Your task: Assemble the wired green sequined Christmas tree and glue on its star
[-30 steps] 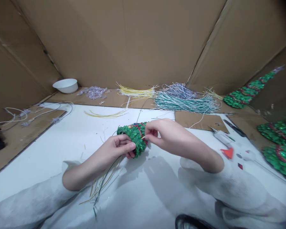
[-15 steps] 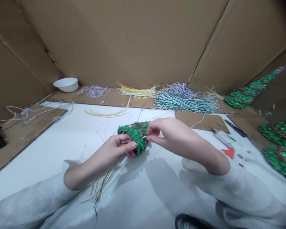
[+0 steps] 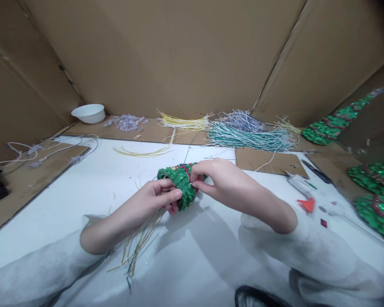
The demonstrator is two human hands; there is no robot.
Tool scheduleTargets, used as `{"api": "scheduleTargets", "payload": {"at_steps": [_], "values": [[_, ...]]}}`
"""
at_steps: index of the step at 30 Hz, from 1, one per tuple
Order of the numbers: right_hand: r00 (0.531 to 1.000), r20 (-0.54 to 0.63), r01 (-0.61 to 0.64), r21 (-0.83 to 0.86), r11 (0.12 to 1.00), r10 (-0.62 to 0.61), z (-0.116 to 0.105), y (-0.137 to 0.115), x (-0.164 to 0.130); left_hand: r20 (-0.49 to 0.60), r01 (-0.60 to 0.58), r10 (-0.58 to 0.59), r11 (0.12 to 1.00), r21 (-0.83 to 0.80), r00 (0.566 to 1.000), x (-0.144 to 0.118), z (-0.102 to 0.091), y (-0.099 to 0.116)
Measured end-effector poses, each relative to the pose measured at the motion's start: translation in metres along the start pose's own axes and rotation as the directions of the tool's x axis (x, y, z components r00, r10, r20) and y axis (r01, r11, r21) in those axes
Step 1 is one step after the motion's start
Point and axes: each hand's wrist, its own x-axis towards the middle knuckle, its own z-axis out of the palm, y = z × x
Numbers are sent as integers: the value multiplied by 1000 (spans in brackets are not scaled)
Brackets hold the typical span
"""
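A small green beaded Christmas tree (image 3: 186, 195), with red trim and a gold bead, lies on its side over the white table. My left hand (image 3: 161, 195) is closed round its open base, some fingers inside and the thumb on the outer surface. My right hand (image 3: 213, 177) pinches at the red trim from the other side; a tiny pale bit shows at its fingertips, too small to name. Behind the right hand the tree's tip is hidden. Loose yellow and green strands (image 3: 144, 238) trail on the table below my left wrist.
Bundles of green wires (image 3: 252, 138) and yellow wires (image 3: 185, 121) lie along the back, beside clear lilac pieces (image 3: 128, 123) and a white bowl (image 3: 88, 114). At right are a glue gun (image 3: 301, 187), a dark-handled tool (image 3: 316, 171) and a finished tree (image 3: 334, 121).
My right hand has shifted slightly left, its fingertips now closer against the tree's red trim. My left hand keeps its hold on the base, nearly still.
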Motion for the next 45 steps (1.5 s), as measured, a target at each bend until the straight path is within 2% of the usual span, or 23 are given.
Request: {"api": "scheduleTargets", "payload": {"at_steps": [8, 19, 23, 32, 37, 45], "values": [[999, -47, 14, -19, 1000, -15, 4, 2, 1, -34, 6, -5, 1000, 6, 999, 0, 0, -3], [1000, -19, 9, -42, 999, -10, 4, -1, 5, -56, -37, 38, 999, 27, 998, 2, 1, -6], [998, -66, 18, -37, 999, -20, 9, 2, 7, -85, -29, 30, 999, 14, 996, 2, 3, -4], [999, -21, 31, 217, 976, -27, -1, 15, 12, -145, -36, 33, 999, -17, 989, 3, 5, -12], [1000, -3, 28, 327, 945, -29, 2, 22, 16, -148, -38, 34, 999, -24, 988, 3, 5, -12], [995, 93, -84, 540, 838, 40, 10, 31, 23, -165, -32, 29, 999, -17, 986, 3, 5, -11]]}}
